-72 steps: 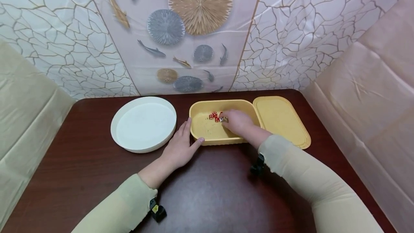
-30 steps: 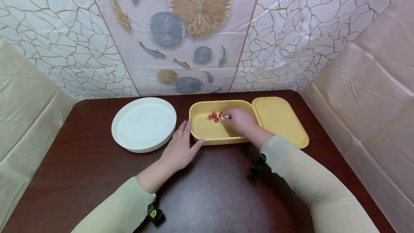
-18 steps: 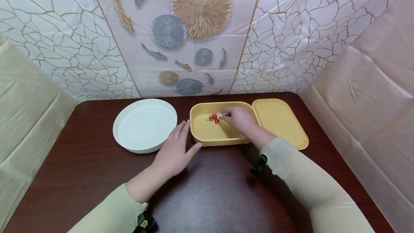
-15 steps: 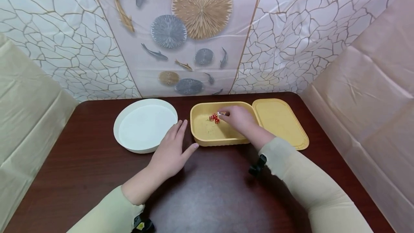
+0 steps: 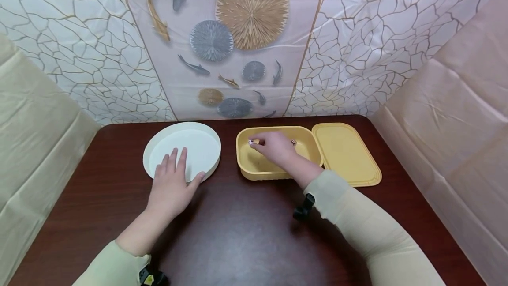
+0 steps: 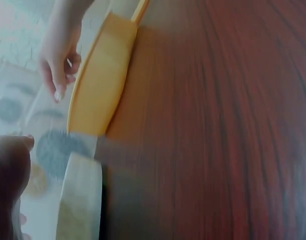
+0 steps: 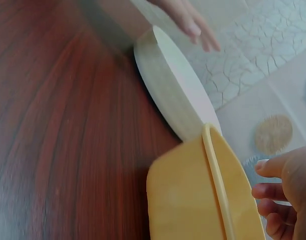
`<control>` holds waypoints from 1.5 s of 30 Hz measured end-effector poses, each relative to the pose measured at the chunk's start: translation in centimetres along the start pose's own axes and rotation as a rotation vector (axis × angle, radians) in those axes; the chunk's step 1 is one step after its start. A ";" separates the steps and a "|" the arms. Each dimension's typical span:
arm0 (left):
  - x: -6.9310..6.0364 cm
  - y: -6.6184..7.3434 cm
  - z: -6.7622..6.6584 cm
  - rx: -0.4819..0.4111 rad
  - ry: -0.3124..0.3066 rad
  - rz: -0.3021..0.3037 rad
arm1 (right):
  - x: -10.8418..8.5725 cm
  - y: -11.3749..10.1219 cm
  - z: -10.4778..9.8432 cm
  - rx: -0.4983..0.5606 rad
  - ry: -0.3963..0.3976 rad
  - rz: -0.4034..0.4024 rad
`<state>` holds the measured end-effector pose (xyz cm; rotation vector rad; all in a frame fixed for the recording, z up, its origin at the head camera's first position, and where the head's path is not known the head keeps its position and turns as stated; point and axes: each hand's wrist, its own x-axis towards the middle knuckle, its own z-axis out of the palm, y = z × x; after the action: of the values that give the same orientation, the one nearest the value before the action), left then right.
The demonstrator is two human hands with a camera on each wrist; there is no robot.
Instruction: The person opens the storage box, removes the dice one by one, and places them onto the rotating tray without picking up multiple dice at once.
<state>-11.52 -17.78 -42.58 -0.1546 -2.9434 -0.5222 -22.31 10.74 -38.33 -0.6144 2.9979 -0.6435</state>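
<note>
Between the thumb and forefinger of my right hand [image 5: 276,148] is a small white die [image 5: 251,142]. That hand is over the left half of a yellow rectangular container [image 5: 259,174]. In the container, to the right of the hand, a dark-looking die [image 5: 293,142] shows; the red dice are hidden behind the hand. My left hand [image 5: 169,189] is spread, fingers straight, over the front of a round white tray [image 5: 200,144]. Whether it touches the rim cannot be told. The right wrist view shows the right hand's fingers [image 7: 273,192] curled beside the container's rim.
A flat yellow lid [image 5: 347,153] lies against the container's right side. The dark wooden table [image 5: 238,233] reaches to a patterned cloth backdrop [image 5: 254,74] behind, and plain cloth hangs on both sides.
My right hand has risen from the dice and moved left with the white die pinched. My left hand has left the container's left edge and moved left over the round tray.
</note>
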 end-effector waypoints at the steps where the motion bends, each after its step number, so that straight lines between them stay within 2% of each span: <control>1: 0.0 -0.4 0.0 0.003 -0.006 -0.014 | 0.1 -0.3 0.1 -0.002 -0.001 -0.010; 8: -0.1 -2.2 0.0 0.017 -0.055 -0.061 | 0.8 -3.0 1.0 -0.002 -0.007 -0.077; 17: 0.1 -2.7 0.2 0.028 -0.083 -0.071 | 2.4 -6.5 2.1 0.035 -0.081 -0.101; 21: 0.0 -3.0 0.1 0.035 -0.087 -0.073 | 3.0 -8.0 2.7 0.025 -0.099 -0.135; 26: 0.1 -3.3 0.2 0.036 -0.086 -0.070 | 3.8 -9.6 3.7 0.005 -0.138 -0.134; 37: 0.0 -3.8 0.4 0.053 -0.079 -0.064 | 5.1 -12.0 6.2 -0.156 -0.190 -0.142; 45: 0.0 -3.8 0.6 0.046 -0.089 -0.065 | 5.4 -13.0 7.5 -0.287 -0.273 -0.121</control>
<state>-12.06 -21.15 -44.36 -0.0785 -3.0539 -0.4670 -21.74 -5.14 -39.66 -0.8251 2.8273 -0.1146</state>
